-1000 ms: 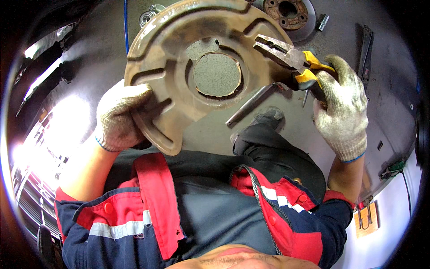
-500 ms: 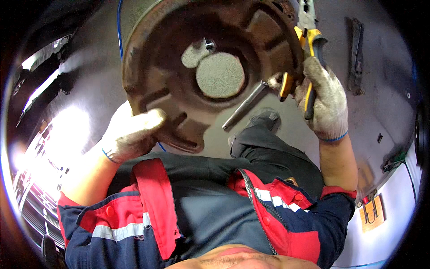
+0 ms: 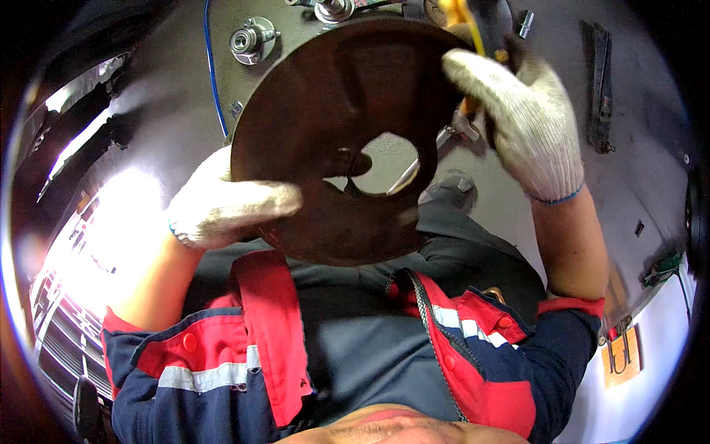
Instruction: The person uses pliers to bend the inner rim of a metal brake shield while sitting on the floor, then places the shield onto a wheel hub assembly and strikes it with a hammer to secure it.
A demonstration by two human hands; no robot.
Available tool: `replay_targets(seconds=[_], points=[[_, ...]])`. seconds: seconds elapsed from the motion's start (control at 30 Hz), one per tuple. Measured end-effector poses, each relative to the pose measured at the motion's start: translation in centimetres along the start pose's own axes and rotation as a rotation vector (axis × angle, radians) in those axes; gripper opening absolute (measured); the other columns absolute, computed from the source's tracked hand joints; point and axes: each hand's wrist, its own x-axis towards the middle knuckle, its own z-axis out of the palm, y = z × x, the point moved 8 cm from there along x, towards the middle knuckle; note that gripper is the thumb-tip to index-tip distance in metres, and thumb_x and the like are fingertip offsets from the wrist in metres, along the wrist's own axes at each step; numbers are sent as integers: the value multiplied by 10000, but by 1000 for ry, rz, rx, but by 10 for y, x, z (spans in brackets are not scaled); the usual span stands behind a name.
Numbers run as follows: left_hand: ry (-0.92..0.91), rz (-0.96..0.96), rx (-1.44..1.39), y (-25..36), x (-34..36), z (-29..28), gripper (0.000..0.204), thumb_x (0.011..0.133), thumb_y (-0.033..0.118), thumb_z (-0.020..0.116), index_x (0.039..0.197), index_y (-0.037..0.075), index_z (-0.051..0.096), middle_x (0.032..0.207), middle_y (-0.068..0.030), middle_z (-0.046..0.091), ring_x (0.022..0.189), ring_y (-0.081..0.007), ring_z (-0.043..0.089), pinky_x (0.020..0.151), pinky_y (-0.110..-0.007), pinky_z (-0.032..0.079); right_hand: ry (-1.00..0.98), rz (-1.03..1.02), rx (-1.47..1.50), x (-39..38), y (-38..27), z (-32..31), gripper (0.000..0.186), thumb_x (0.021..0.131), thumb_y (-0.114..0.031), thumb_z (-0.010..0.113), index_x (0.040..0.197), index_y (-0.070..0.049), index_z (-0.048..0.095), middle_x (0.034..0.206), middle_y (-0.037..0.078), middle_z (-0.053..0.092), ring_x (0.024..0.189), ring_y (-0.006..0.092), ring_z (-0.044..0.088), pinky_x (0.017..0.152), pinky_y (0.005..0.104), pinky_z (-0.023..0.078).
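A dark brown brake dust shield (image 3: 318,118), round with an off-centre hole, hangs tilted in front of my body above the floor. White knit gloves cover both hands. My left hand (image 3: 229,203) is closed on the shield's left edge, thumb lying across its face. At the upper right edge, my right hand (image 3: 536,126) has a finger or thumb over the shield's rim. That hand also grips yellow-and-black pliers (image 3: 456,11), which are blurred and partly hidden behind the glove.
On the floor beyond are a wheel hub (image 3: 251,42), another metal part (image 3: 333,9), a small socket (image 3: 526,24) and a long dark bar (image 3: 600,89). A blue hose (image 3: 213,81) runs at the left. A silvery rod-shaped tool (image 3: 404,177) shows through the shield's hole.
The dust shield has been turned, so its smoother, darker face now shows. My right hand has rolled over its rim, the pliers swinging with it. The hub has come into view.
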Motion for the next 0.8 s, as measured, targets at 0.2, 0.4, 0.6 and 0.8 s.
replay_targets(seconds=[0.2,0.4,0.6,0.8], points=[[171,29,183,14,-7,7,464,922,124,738,1345,-12,603,1270,-117,685,1123,-196,634,961,-353,526,91,441,432,-57,8,-36,477,851,-46,725,1307,37,614,1197,167,716,1022,250,727,897,386,586],[217,189,572,37,-15,12,455,944,188,703,1346,1,603,1231,-115,702,1098,-189,629,982,-366,510,-653,745,604,-92,-10,44,567,793,-153,700,1318,40,610,1167,126,701,1091,192,645,1012,356,497],[182,178,555,28,-7,19,416,962,166,650,1348,15,609,1215,-124,711,1108,-194,627,990,-361,500,-630,773,638,-83,-3,55,510,807,-216,708,1246,38,646,1073,119,720,995,185,670,932,348,531],[123,246,445,27,-4,28,463,975,137,603,1417,11,542,1327,-151,657,1197,-208,611,1038,-360,478,-652,816,671,-82,-8,58,477,808,-213,724,1205,43,659,1029,104,723,934,175,676,875,349,546]])
